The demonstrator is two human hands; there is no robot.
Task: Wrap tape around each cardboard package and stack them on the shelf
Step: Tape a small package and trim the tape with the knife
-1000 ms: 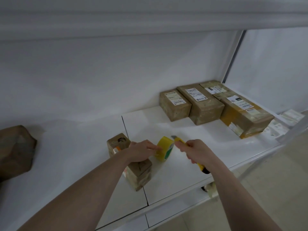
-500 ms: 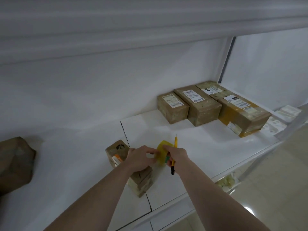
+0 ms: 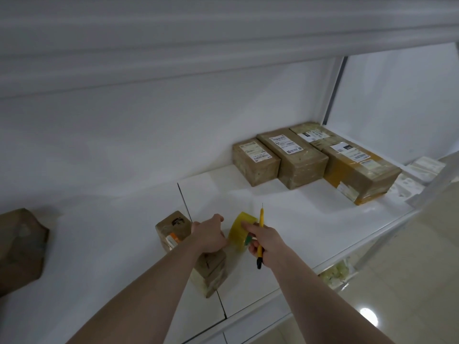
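Observation:
A long cardboard package (image 3: 173, 228) lies on the white shelf (image 3: 310, 219) in front of me, wrapped in tape. My left hand (image 3: 210, 235) rests on top of its middle, fingers curled over the far edge. My right hand (image 3: 264, 240) grips a yellow utility knife (image 3: 260, 219) with its blade pointing up and away, and also holds the yellow tape roll (image 3: 239, 232), which stands just right of the package. Tape runs between the roll and the package under my left hand.
Several taped cardboard packages (image 3: 255, 161) with white labels stand in a row at the back right of the shelf. A crumpled brown package (image 3: 21, 247) sits at the far left. An upper shelf board (image 3: 223, 33) hangs overhead. Pale items lie on a lower shelf (image 3: 335, 271).
My right hand turned the knife from lying across the roll to pointing up, and moved closer onto the roll. The view shifted slightly lower; my left hand stayed on the package.

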